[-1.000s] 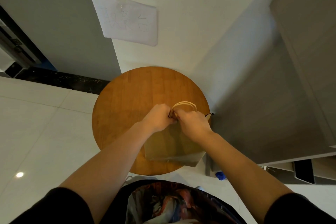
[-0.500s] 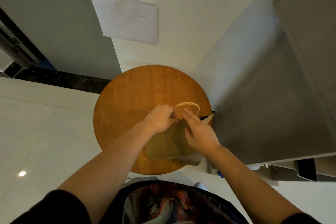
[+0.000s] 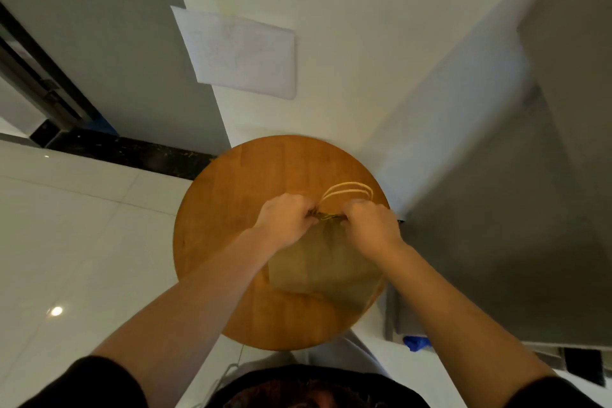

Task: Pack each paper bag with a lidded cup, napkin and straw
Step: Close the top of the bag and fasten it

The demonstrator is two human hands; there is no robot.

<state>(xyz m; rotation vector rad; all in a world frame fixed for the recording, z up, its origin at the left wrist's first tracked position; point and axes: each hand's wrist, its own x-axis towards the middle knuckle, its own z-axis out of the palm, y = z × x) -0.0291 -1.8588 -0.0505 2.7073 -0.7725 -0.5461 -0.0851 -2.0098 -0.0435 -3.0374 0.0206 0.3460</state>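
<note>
Bag (image 3: 326, 262) on round table (image 3: 238, 195), near right edge. Left hand (image 3: 286, 220) and right hand (image 3: 372, 225) both curled, pinching bag mouth — handles (image 3: 347, 190) poking up behind. Contents hidden; no cup, napkin or straw visible — progress unclear, likely opening or closing the mouth.

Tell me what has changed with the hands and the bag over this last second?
Half a second ago the right hand had opened, fingers straight on the paper bag; now it has closed again on the bag's top edge, beside the twine handles. The left hand has kept its grip on that edge throughout. The bag still stands in the same spot on the round wooden table.
</note>
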